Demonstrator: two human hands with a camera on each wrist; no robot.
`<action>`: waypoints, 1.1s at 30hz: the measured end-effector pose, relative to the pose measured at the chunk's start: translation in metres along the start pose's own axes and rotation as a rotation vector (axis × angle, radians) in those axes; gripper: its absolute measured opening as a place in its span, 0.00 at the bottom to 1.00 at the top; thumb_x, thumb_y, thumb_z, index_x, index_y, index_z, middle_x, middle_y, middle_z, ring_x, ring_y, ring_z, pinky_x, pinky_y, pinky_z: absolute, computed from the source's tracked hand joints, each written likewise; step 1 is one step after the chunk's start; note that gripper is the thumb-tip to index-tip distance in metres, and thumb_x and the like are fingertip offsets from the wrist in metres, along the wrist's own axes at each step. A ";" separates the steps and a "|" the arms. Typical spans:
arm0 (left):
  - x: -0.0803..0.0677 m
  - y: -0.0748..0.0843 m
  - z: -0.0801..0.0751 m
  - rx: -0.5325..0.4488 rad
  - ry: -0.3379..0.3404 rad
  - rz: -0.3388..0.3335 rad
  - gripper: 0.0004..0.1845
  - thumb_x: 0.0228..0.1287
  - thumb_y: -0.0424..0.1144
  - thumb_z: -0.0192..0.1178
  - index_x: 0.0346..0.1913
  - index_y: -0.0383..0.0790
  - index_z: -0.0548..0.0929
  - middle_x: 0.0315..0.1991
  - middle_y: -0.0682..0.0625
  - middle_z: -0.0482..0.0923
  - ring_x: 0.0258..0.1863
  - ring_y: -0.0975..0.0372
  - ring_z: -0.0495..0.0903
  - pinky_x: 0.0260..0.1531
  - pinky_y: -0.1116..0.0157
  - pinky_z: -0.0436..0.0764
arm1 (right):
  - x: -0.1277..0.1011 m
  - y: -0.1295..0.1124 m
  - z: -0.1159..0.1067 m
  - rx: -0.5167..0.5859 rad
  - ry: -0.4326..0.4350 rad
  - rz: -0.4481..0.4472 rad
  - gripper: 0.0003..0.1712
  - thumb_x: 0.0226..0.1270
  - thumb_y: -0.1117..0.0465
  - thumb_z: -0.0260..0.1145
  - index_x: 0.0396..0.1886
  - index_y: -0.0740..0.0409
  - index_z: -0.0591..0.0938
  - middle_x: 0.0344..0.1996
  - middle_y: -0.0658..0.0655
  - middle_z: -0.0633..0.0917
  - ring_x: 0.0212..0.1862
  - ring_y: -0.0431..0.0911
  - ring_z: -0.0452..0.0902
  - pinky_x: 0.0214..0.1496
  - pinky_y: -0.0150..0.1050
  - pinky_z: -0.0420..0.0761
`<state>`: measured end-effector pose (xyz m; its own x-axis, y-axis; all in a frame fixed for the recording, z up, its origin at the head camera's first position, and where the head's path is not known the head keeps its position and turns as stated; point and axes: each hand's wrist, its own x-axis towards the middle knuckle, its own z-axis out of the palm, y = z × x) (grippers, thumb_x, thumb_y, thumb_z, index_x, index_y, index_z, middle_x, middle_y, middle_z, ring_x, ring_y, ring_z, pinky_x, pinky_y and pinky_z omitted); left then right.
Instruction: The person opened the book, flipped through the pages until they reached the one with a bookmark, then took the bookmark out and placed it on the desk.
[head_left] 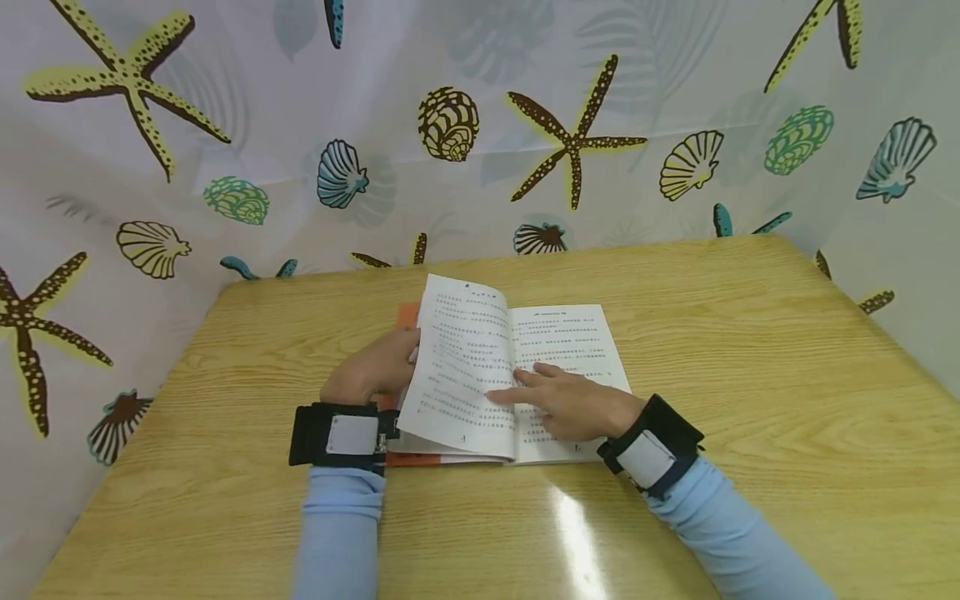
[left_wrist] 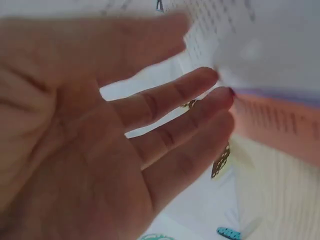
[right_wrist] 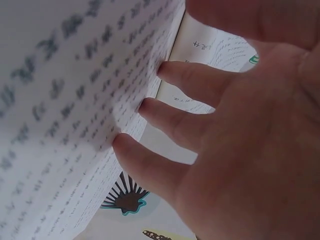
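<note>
An open book (head_left: 562,329) with printed pages lies on the wooden table, its orange cover (head_left: 407,315) showing at the left. The left-hand page (head_left: 457,375) stands raised and bowed. Partly behind that page's outer edge is my left hand (head_left: 375,364); in the left wrist view its fingers (left_wrist: 170,100) are extended, tips right at the pages and orange cover. My right hand (head_left: 573,406) lies over the right-hand page, fingers spread towards the spine. The right wrist view shows its fingertips (right_wrist: 122,142) against the printed page.
The wooden table (head_left: 750,350) extends around the book. Behind it and along both sides hangs a white cloth (head_left: 495,200) printed with shells and starfish. A bright light reflection lies on the table in front of the book. Black bands (head_left: 333,433) circle both wrists.
</note>
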<state>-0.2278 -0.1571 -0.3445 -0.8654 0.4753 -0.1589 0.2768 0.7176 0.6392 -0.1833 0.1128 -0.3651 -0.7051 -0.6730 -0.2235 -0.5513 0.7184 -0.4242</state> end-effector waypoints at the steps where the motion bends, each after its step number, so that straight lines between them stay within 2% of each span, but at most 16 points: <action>1: -0.001 0.001 -0.002 0.012 0.020 -0.036 0.22 0.71 0.23 0.55 0.66 0.28 0.74 0.52 0.36 0.78 0.43 0.51 0.77 0.36 0.64 0.79 | 0.000 0.000 0.000 0.000 -0.001 0.000 0.40 0.65 0.79 0.51 0.75 0.46 0.73 0.74 0.71 0.63 0.74 0.73 0.54 0.73 0.66 0.57; 2: -0.002 0.003 -0.003 0.022 0.046 -0.059 0.23 0.73 0.24 0.51 0.70 0.27 0.70 0.56 0.35 0.77 0.45 0.50 0.78 0.39 0.60 0.80 | 0.000 0.000 0.000 -0.004 0.000 -0.002 0.41 0.65 0.79 0.51 0.75 0.47 0.73 0.74 0.71 0.63 0.74 0.73 0.54 0.72 0.66 0.57; 4: -0.003 0.007 -0.004 0.054 0.100 -0.073 0.25 0.77 0.25 0.44 0.74 0.28 0.64 0.63 0.32 0.73 0.56 0.46 0.76 0.54 0.53 0.78 | 0.000 -0.001 0.000 -0.010 0.003 -0.005 0.41 0.64 0.80 0.51 0.74 0.47 0.73 0.74 0.71 0.63 0.74 0.73 0.54 0.72 0.66 0.58; 6: -0.004 0.010 -0.004 0.107 0.146 -0.084 0.27 0.80 0.28 0.39 0.78 0.29 0.58 0.71 0.32 0.65 0.68 0.42 0.66 0.67 0.47 0.66 | 0.001 -0.002 0.000 -0.015 0.003 0.001 0.41 0.63 0.80 0.52 0.74 0.47 0.73 0.74 0.71 0.63 0.74 0.73 0.55 0.72 0.66 0.59; 8: -0.004 0.015 -0.005 0.119 0.156 -0.098 0.28 0.81 0.29 0.40 0.79 0.31 0.55 0.77 0.32 0.55 0.76 0.40 0.52 0.73 0.45 0.54 | 0.001 -0.002 0.000 -0.020 0.002 0.009 0.42 0.63 0.80 0.52 0.74 0.47 0.73 0.74 0.71 0.63 0.74 0.72 0.55 0.72 0.66 0.59; 9: -0.004 0.017 -0.005 0.129 0.148 -0.105 0.28 0.80 0.29 0.41 0.79 0.31 0.55 0.78 0.33 0.53 0.77 0.40 0.48 0.74 0.44 0.52 | 0.002 -0.003 0.000 -0.021 0.000 0.012 0.42 0.63 0.81 0.52 0.74 0.47 0.73 0.74 0.71 0.63 0.74 0.72 0.55 0.72 0.66 0.59; 11: -0.006 0.023 -0.006 0.161 0.116 -0.117 0.30 0.79 0.31 0.47 0.79 0.32 0.56 0.78 0.34 0.51 0.77 0.40 0.47 0.73 0.44 0.53 | 0.002 -0.003 0.000 -0.022 -0.005 0.020 0.42 0.63 0.81 0.53 0.75 0.47 0.73 0.75 0.71 0.63 0.74 0.72 0.54 0.72 0.66 0.58; 16: -0.012 0.035 -0.010 0.236 0.020 -0.119 0.36 0.70 0.32 0.64 0.77 0.35 0.63 0.79 0.35 0.51 0.77 0.40 0.50 0.71 0.42 0.60 | 0.003 -0.002 0.001 -0.035 -0.003 0.012 0.42 0.62 0.81 0.53 0.75 0.47 0.72 0.74 0.71 0.63 0.73 0.73 0.55 0.71 0.66 0.59; 20: -0.007 0.037 -0.003 0.260 -0.043 -0.096 0.44 0.61 0.30 0.72 0.78 0.38 0.62 0.80 0.35 0.48 0.77 0.40 0.49 0.70 0.42 0.60 | 0.002 -0.002 0.002 -0.037 -0.002 0.006 0.42 0.63 0.80 0.53 0.74 0.47 0.72 0.74 0.71 0.64 0.73 0.74 0.56 0.71 0.67 0.60; 24: 0.008 0.030 0.014 0.260 -0.116 -0.092 0.52 0.56 0.32 0.76 0.80 0.42 0.57 0.81 0.37 0.40 0.79 0.41 0.43 0.72 0.40 0.55 | 0.002 -0.001 0.002 -0.031 -0.005 0.008 0.42 0.63 0.80 0.54 0.75 0.47 0.72 0.74 0.71 0.64 0.73 0.74 0.56 0.70 0.68 0.60; 28: 0.021 0.021 0.028 0.241 -0.199 -0.129 0.55 0.55 0.36 0.78 0.82 0.45 0.54 0.82 0.38 0.38 0.79 0.43 0.42 0.72 0.41 0.54 | 0.002 -0.002 0.003 -0.055 -0.003 0.008 0.41 0.63 0.80 0.54 0.74 0.47 0.73 0.74 0.71 0.64 0.72 0.74 0.56 0.69 0.69 0.61; 33: 0.024 0.017 0.030 0.218 -0.219 -0.154 0.56 0.54 0.36 0.78 0.82 0.46 0.53 0.82 0.38 0.40 0.79 0.43 0.44 0.72 0.42 0.56 | 0.002 -0.003 0.001 -0.072 -0.007 0.012 0.41 0.63 0.79 0.56 0.74 0.45 0.73 0.74 0.71 0.64 0.73 0.73 0.56 0.68 0.69 0.63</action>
<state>-0.2312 -0.1183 -0.3600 -0.8002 0.4341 -0.4139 0.2531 0.8700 0.4232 -0.1825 0.1088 -0.3649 -0.7086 -0.6655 -0.2345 -0.5738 0.7369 -0.3576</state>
